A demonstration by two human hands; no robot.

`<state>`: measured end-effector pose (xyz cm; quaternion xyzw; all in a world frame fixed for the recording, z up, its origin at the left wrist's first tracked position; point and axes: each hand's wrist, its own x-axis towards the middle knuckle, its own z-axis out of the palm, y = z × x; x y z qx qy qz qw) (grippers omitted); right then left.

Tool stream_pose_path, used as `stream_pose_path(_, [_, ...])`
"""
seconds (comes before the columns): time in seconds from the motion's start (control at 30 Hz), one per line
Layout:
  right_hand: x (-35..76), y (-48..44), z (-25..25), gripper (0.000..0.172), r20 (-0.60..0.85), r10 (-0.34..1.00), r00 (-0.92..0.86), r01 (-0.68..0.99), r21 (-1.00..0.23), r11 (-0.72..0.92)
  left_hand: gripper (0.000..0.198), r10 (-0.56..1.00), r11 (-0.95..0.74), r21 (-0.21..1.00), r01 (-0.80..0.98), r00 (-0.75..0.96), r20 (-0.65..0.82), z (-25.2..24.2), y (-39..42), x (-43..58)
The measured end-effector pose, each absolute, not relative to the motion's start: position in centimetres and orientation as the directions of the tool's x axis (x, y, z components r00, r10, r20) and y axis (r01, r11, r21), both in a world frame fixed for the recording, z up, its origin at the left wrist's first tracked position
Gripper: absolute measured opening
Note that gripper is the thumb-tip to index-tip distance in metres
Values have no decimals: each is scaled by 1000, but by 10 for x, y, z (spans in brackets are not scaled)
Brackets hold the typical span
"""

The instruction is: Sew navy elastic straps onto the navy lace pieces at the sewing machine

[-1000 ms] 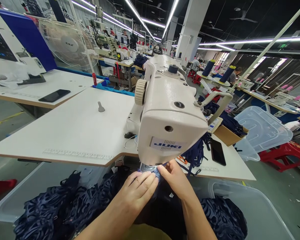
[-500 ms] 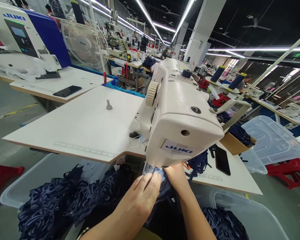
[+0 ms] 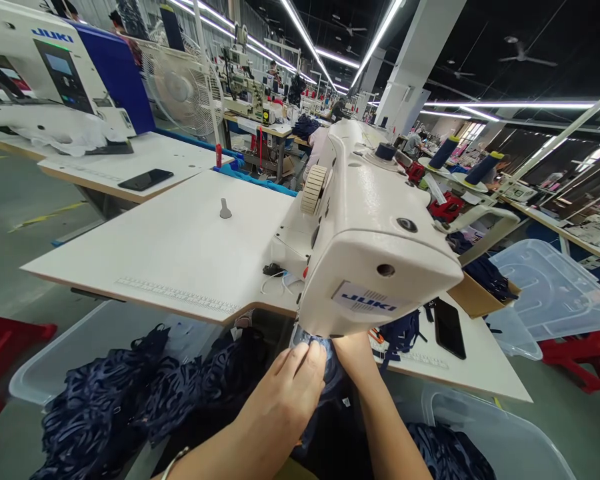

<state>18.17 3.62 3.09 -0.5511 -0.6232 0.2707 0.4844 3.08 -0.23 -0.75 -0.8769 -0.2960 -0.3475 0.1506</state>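
Note:
A white sewing machine [image 3: 375,247] stands in front of me, its head over the work area. Dark blue fabric [image 3: 333,375] lies beneath the head and hangs down toward my lap. My left hand [image 3: 293,380] is on the fabric at the near left of the head, fingers pressed together and curled over it. To the right, my right hand [image 3: 353,353] reaches in under the head against the same fabric; its fingertips are hidden by the machine. The needle and presser foot cannot be seen from here.
Clear bins with navy strappy pieces [image 3: 100,393] and more navy pieces [image 3: 447,450] flank my lap. On the white table [image 3: 190,240] lie a small grey metal piece [image 3: 225,209], a black phone [image 3: 449,328] and navy straps [image 3: 399,333]. A cardboard box [image 3: 473,297] stands at right.
The whole view has shifted slightly to the right and down as the head camera turned. Both hands stay at the fabric under the machine head, with the left fingers slightly shifted.

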Motion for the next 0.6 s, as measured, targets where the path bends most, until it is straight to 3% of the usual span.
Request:
stream_pose_path(0.27, [181,36,29,42,294,951,99,454,-863,220,30,410,-787,-53,614,585,699,-8,-1,32])
stream_pose_path(0.6, [187,37,28,41,241,971,-5,488,-847,212,28,446,-766,-64,640,600,664,6,-4,27])
